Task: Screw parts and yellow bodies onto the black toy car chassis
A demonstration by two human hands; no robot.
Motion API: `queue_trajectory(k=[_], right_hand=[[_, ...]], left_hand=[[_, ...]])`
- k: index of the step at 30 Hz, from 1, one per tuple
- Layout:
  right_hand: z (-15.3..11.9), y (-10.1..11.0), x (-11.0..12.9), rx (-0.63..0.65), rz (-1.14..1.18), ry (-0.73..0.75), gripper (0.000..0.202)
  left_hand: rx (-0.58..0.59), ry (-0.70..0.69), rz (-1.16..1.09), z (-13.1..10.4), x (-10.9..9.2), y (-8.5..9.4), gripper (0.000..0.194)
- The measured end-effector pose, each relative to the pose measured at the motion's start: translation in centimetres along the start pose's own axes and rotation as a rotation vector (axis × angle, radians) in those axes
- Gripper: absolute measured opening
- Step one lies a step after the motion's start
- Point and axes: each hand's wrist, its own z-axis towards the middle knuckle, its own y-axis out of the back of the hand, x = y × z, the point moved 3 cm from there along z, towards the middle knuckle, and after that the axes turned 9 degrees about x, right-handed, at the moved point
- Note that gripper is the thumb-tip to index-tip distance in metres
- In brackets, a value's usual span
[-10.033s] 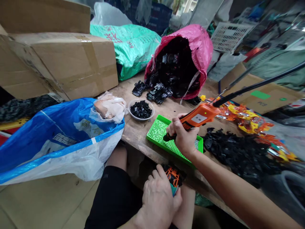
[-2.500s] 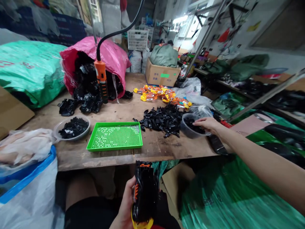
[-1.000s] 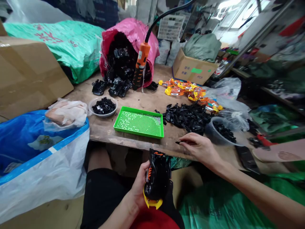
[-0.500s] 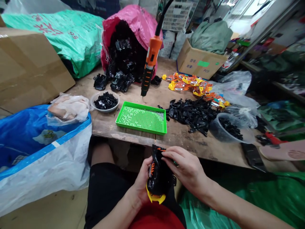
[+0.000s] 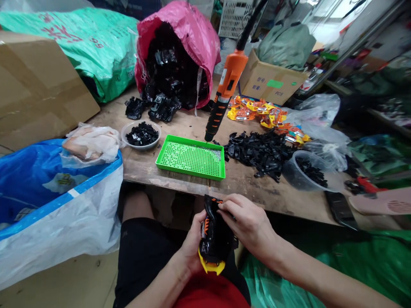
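The black-and-yellow toy car (image 5: 217,240) is above the lap (image 5: 146,252), gripped by the left hand (image 5: 192,241). The right hand (image 5: 248,220) has come from over the table (image 5: 189,128) to the car's far end, engaging both; I cannot tell what it pinches.

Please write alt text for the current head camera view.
A person's left hand holds a black-and-yellow plastic piece; the right hand touches its far end. On the workbench lie a green tray and loose black parts; an orange tool hangs above.
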Motion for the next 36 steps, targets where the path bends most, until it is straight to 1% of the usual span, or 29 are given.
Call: queue_trajectory(k=[4, 7, 9, 11, 14, 17, 19, 22, 24, 26, 28, 31, 33, 36], right_hand=[[0.1, -0.3, -0.2, 0.037, -0.03, -0.014, 0.023], [0.2, -0.3, -0.2, 0.057, -0.055, -0.03, 0.025], [0.2, -0.1, -0.3, 0.063, -0.022, -0.028, 0.023], [0.3, 0.5, -0.3, 0.067, 0.081, -0.031, 0.017], [0.6, 1.8, -0.8, 0.062, 0.3, -0.055, 0.01], [0.9, 3.0, -1.6, 0.058, 0.479, -0.131, 0.007], [1.0, 3.3, -2.4, 0.072, 0.566, -0.195, 0.011], [1.1, 2.6, -3.3, 0.14, 0.696, -0.298, 0.028], [1.1, 1.8, -3.6, 0.232, 0.791, -0.369, 0.038], [1.2, 1.1, -3.5, 0.324, 0.883, -0.403, 0.042], [1.5, 0.7, -3.2, 0.376, 0.983, -0.399, 0.042], [1.8, 0.5, -3.0, 0.404, 1.144, -0.424, 0.041], [1.9, 0.3, -3.0, 0.414, 1.214, -0.471, 0.042], [1.8, -0.2, -3.0, 0.39, 1.25, -0.54, 0.043]], left_hand=[[-0.012, -0.007, 0.084, 0.1, 0.3, 0.0, 0.051], [-0.043, -0.009, 0.149, 0.1, 0.5, 0.7, 0.052], [-0.028, -0.007, 0.166, 0.1, 0.5, 1.1, 0.052], [0.011, 0.016, 0.168, 0.1, 0.6, 1.3, 0.053], [0.104, 0.025, 0.176, 0.0, 0.5, 1.1, 0.054], [0.202, -0.016, 0.187, -0.1, 0.1, 0.5, 0.055], [0.245, -0.019, 0.187, -0.2, 0.0, 0.2, 0.058], [0.266, 0.016, 0.184, -0.4, 0.2, 0.1, 0.057], [0.26, 0.022, 0.196, -0.5, 0.4, 0.3, 0.056], [0.273, 0.021, 0.215, -0.5, 0.5, 0.5, 0.058], [0.307, 0.04, 0.237, -0.6, 0.5, 0.6, 0.063], [0.326, 0.074, 0.275, -0.7, 0.3, 0.6, 0.065], [0.306, 0.076, 0.306, -0.7, 0.2, 0.7, 0.062], [0.265, 0.042, 0.357, -0.6, -0.1, 1.2, 0.054]])
